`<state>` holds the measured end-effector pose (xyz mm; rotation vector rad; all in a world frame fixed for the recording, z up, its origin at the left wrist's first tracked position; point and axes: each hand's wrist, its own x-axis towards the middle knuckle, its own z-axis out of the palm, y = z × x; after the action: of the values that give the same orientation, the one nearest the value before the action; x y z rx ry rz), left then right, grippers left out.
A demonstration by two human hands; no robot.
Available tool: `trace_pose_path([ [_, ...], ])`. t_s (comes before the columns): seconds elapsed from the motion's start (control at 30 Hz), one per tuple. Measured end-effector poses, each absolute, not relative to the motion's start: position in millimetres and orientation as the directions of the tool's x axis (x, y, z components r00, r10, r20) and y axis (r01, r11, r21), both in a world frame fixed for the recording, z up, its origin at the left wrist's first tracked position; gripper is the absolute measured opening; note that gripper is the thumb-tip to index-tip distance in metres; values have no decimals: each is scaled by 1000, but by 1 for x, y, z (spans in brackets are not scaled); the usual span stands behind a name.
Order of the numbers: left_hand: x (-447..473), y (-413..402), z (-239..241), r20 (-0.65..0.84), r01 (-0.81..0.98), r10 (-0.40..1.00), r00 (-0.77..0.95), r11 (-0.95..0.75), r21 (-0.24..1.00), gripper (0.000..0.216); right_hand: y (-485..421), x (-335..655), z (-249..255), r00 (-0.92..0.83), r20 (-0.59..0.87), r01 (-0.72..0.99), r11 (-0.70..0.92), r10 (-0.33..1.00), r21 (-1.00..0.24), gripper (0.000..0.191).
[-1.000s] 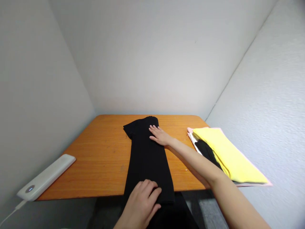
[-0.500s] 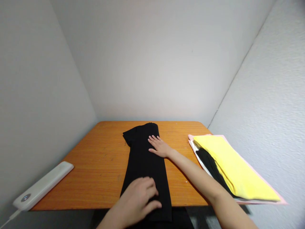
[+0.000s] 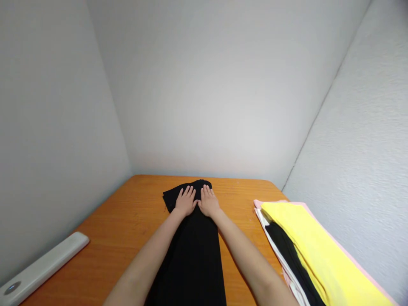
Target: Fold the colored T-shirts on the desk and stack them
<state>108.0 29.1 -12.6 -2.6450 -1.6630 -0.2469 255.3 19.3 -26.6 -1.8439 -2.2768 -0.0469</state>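
Note:
A black T-shirt (image 3: 197, 255), folded lengthwise, lies along the middle of the wooden table, its sleeve pointing left at the far end. Both hands rest flat on the upper part of the shirt, side by side with thumbs almost meeting. My left hand (image 3: 185, 201) is open, fingers spread, near the sleeve. Just beside it, my right hand (image 3: 208, 201) also lies open, close to the shirt's right edge. The shirt's near end runs out of view at the bottom, and my forearms cover part of its sides.
On the right of the table (image 3: 127, 238) lies a stack of folded clothes with a yellow garment (image 3: 318, 242) on top and black, white and pink layers beneath. A long white device (image 3: 47, 263) with a round button lies at the left edge. Walls stand close around.
My left hand has moved from the shirt's near end forward to its upper part, beside my right hand. My right hand stays flat on the cloth. The view has tilted up.

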Motion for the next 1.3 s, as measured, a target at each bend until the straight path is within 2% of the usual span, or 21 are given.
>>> trace_pose_path([
  [0.23, 100, 38, -31, 126, 929, 930, 346, -358, 92, 58, 36, 257, -57, -153, 200, 965, 190, 968, -181, 71],
  [0.47, 101, 43, -39, 117, 929, 934, 337, -350, 120, 58, 35, 256, -53, -156, 187, 964, 191, 970, -187, 71],
  [0.63, 90, 55, -29, 80, 901, 935, 346, -354, 250, 59, 32, 256, -51, -162, 177, 967, 192, 971, -169, 72],
  [0.7, 74, 66, -18, 111, 908, 951, 288, -308, 283, 57, 30, 256, -48, -162, 166, 969, 189, 973, -156, 73],
  [0.8, 39, 79, -5, 160, 949, 982, 98, -141, 281, 51, 26, 255, -40, -157, 160, 975, 179, 975, -134, 74],
  [0.9, 5, 86, -3, 129, 959, 988, -90, 50, 280, 44, 22, 246, -28, -174, 220, 973, 203, 960, -112, 79],
  [0.97, -7, 87, -7, 93, 951, 984, -150, 118, 284, 42, 18, 235, -22, -213, 255, 960, 250, 943, -123, 83],
  [1.1, -8, 87, -17, 51, 942, 985, -167, 144, 304, 44, 13, 212, -21, -296, 209, 923, 336, 932, -189, 87],
  [1.3, -2, 93, -21, 29, 931, 995, -96, 79, 357, 25, 12, 206, -33, -283, 146, 928, 309, 948, -207, 96],
])
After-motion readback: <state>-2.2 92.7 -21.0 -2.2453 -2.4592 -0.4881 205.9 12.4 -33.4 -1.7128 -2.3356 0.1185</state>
